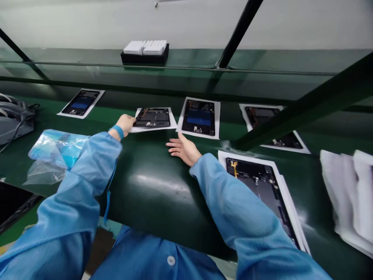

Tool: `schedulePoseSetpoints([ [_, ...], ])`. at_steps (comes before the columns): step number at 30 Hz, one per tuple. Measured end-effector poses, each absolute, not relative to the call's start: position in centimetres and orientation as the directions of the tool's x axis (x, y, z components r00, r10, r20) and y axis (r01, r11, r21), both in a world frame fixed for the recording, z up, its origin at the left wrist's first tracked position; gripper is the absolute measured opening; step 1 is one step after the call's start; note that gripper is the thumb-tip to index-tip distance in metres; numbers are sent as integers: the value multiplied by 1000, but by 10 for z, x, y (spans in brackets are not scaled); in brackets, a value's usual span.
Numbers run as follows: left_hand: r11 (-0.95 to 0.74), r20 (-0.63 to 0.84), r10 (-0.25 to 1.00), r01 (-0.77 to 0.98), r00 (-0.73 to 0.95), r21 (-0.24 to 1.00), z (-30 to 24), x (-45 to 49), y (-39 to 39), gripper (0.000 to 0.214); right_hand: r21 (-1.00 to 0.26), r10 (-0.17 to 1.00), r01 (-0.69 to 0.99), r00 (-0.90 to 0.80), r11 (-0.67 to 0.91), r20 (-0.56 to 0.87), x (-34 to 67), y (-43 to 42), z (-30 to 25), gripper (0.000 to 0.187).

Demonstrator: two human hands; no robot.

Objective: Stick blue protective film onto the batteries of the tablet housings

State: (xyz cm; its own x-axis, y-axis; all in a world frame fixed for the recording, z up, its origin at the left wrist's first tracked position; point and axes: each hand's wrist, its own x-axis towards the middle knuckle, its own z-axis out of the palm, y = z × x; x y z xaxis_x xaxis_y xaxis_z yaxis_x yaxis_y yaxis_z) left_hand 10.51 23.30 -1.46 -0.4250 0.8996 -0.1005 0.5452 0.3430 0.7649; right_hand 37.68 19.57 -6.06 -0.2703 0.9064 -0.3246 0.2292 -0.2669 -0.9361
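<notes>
The left hand (126, 124) pinched the edge of a tablet (153, 117) on white paper (173, 121), toward the bench's (157, 217) eleven o'clock. The right hand (185, 149), fingers outstretched, hovered at the tablet's four o'clock.

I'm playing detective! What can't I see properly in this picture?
All in the head view:
Left hand: some fingers are hidden behind the hand itself.
Held panel: its tiny parts are too small to tell.
Near panel: partly hidden by the right sleeve.
Far-right panel: middle hidden by the green post.
Grey machine: cut off by the left edge.
White stack: cut off by the right edge.
</notes>
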Motion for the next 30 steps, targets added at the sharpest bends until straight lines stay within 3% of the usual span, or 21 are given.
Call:
schedulePoseSetpoints([
  [2, 315, -113, 929, 595, -352, 740, -16, 101, 185, 37, -919, 849, 10, -380, -393, -367, 368, 172, -63, 78],
  [5, 223, -72, 967, 674, -244, 704, -26, 99, 104, 38, -832, 798, -189, -455, -521, -396, 365, 136, -68, 63],
  [8, 181, -79, 982, 741, -171, 647, -37, 97, 38, 43, -843, 807, -159, -425, -513, -411, 376, 96, -74, 43],
  [11, 209, -41, 974, 815, -223, 540, -44, 81, 7, 43, -851, 804, -112, -409, -514, -432, 399, 63, -78, 44],
  [16, 301, -15, 946, 864, -323, 403, -47, 36, 13, 41, -897, 825, 57, -369, -439, -427, 437, 36, -83, 49],
  [20, 289, -154, 957, 849, -246, 443, -43, 15, 23, 38, -898, 827, 202, -352, -390, -439, 455, 31, -86, 53],
  [23, 259, -243, 958, 821, -152, 509, -37, 8, 26, 41, -878, 840, 416, -367, -235, -399, 464, 34, -83, 53],
  [25, 237, -276, 956, 805, -95, 545, -33, 4, 27, 44, -793, 890, 606, -327, -60, -318, 468, 34, -78, 51],
  [27, 216, -274, 959, 799, -67, 561, -28, 2, 26, 44, -652, 962, 754, -227, 77, -149, 468, 30, -70, 53],
  [30, 179, -166, 981, 818, -103, 547, -16, 12, 21, 38, -553, 974, 802, -187, 227, 129, 454, 16, -55, 55],
])
